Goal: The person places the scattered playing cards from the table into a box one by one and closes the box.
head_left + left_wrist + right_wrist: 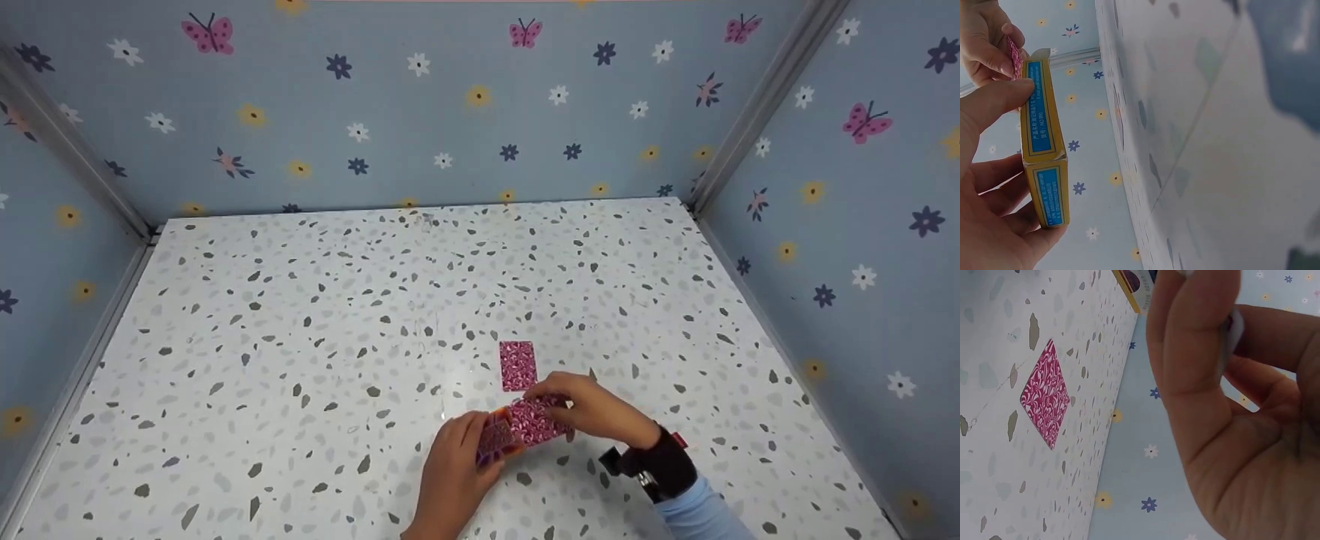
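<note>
A yellow and blue card box (1041, 121) is gripped by my left hand (454, 469), the thumb along one edge and the fingers underneath. Out at the box's right end in the head view are playing cards (534, 421) with swirled pink-and-white backs. My right hand (589, 405) pinches these cards between thumb and fingers, right at the box's raised flap (1041, 53). Just beyond the hands, one loose playing card (517, 366) lies flat on the table with its pink back up. How many cards the right hand holds is hidden by its fingers.
The white speckled table (315, 360) is enclosed by blue floral panels (420, 112) at the back and both sides. Grey metal posts (765, 105) stand at the back corners. A dark wrist strap (664, 469) with a small device sits on the right wrist.
</note>
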`<state>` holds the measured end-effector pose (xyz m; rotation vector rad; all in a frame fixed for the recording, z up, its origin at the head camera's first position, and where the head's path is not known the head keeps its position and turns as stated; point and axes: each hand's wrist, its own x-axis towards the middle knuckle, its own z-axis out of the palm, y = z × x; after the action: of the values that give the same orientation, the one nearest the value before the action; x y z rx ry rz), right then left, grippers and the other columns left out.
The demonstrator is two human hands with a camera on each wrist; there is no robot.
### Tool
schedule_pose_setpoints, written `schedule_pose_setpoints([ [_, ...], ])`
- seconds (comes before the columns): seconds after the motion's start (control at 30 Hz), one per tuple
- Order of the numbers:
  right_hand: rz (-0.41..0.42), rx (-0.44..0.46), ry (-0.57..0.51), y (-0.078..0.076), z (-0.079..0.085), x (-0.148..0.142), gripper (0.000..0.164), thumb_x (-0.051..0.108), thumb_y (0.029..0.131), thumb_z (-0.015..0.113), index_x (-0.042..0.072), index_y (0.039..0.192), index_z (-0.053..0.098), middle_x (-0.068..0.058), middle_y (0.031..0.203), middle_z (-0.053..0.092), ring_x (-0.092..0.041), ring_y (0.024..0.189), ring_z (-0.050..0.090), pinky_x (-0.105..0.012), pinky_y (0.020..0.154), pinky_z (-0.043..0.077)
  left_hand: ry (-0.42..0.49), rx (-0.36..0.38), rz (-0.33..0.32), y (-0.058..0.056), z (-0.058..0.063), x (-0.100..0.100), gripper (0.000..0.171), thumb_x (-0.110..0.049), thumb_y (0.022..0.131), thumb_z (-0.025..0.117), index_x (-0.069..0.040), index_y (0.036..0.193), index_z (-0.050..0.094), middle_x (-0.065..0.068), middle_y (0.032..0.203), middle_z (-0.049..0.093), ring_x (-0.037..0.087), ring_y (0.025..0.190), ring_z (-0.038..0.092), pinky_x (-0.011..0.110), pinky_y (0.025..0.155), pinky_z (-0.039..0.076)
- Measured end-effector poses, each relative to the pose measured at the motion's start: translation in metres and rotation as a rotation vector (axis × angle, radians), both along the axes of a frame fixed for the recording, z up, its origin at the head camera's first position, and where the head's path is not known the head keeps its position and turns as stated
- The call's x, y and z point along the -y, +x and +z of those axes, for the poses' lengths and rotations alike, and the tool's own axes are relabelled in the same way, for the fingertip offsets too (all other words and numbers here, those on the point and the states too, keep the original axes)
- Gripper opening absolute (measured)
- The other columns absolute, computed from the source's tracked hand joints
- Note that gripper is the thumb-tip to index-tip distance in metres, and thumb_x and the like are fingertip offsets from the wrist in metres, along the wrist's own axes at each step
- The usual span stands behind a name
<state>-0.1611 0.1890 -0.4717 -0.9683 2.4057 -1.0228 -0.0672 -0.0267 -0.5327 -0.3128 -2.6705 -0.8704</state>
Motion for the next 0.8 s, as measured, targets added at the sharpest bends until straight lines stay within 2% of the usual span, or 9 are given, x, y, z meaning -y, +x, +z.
schedule_pose_setpoints([
  [0.1, -0.017, -0.006, -0.005, 0.0, -0.003, 0.003, 0.034, -0.001, 0.085, 0.059, 0.008, 0.118, 0.063, -0.008, 0.098, 0.061, -0.01, 0.08, 0.054, -0.019, 0.059, 0.053, -0.021, -0.021, 0.009, 0.0, -0.001, 0.001, 0.066, -0.026, 0.064, 0.083, -0.007, 0.121, 0.057, 0.004, 0.116, 0.058, 0.02, 0.105, 0.055, 0.036, 0.094, 0.049],
  [0.23, -0.017, 0.036, -0.028, 0.001, -0.005, 0.007, 0.034, -0.002, 0.086, 0.058, 0.006, 0.118, 0.063, -0.01, 0.096, 0.057, -0.003, 0.068, 0.051, -0.023, 0.051, 0.055, -0.033, -0.032, 0.013, 0.0, -0.002, 0.001, 0.065, -0.025, 0.064, 0.082, -0.006, 0.121, 0.057, 0.005, 0.116, 0.058, 0.02, 0.104, 0.055, 0.036, 0.093, 0.05],
  [0.33, -0.012, 0.034, -0.035, 0.002, -0.006, 0.009, 0.034, -0.002, 0.086, 0.058, 0.004, 0.119, 0.061, -0.011, 0.095, 0.057, -0.003, 0.067, 0.051, -0.023, 0.054, 0.055, -0.029, -0.025, 0.013, 0.0, -0.002, 0.001, 0.065, -0.025, 0.064, 0.082, -0.006, 0.121, 0.057, 0.005, 0.115, 0.058, 0.02, 0.104, 0.055, 0.036, 0.093, 0.05],
  [0.43, -0.013, -0.017, -0.017, 0.003, -0.007, 0.012, 0.034, 0.001, 0.085, 0.06, 0.005, 0.118, 0.062, -0.008, 0.097, 0.06, -0.009, 0.079, 0.054, -0.021, 0.066, 0.054, -0.027, -0.02, 0.012, 0.0, -0.001, 0.001, 0.064, -0.025, 0.064, 0.082, -0.006, 0.12, 0.057, 0.005, 0.115, 0.058, 0.02, 0.104, 0.055, 0.037, 0.093, 0.049],
  [0.57, -0.017, -0.048, -0.001, 0.004, -0.01, 0.016, 0.033, 0.003, 0.085, 0.06, 0.007, 0.118, 0.062, -0.007, 0.104, 0.063, -0.017, 0.092, 0.058, -0.024, 0.08, 0.051, -0.027, -0.029, 0.007, -0.001, -0.002, 0.001, 0.065, -0.026, 0.064, 0.082, -0.006, 0.12, 0.057, 0.005, 0.115, 0.058, 0.02, 0.104, 0.055, 0.036, 0.093, 0.049],
  [0.67, -0.018, -0.04, 0.004, 0.006, -0.012, 0.019, 0.035, 0.003, 0.085, 0.06, 0.006, 0.12, 0.06, -0.009, 0.11, 0.061, -0.017, 0.092, 0.058, -0.023, 0.08, 0.052, -0.021, -0.029, 0.005, -0.001, -0.002, 0.001, 0.065, -0.026, 0.064, 0.082, -0.006, 0.12, 0.057, 0.005, 0.115, 0.058, 0.02, 0.104, 0.055, 0.036, 0.093, 0.049],
  [0.8, -0.03, 0.032, -0.034, 0.005, -0.012, 0.019, 0.039, 0.002, 0.087, 0.058, 0.003, 0.126, 0.054, -0.014, 0.115, 0.059, -0.011, 0.08, 0.057, -0.023, 0.065, 0.055, -0.008, -0.016, 0.006, 0.0, -0.003, 0.001, 0.066, -0.027, 0.064, 0.082, -0.006, 0.121, 0.056, 0.006, 0.116, 0.058, 0.021, 0.105, 0.056, 0.037, 0.094, 0.049],
])
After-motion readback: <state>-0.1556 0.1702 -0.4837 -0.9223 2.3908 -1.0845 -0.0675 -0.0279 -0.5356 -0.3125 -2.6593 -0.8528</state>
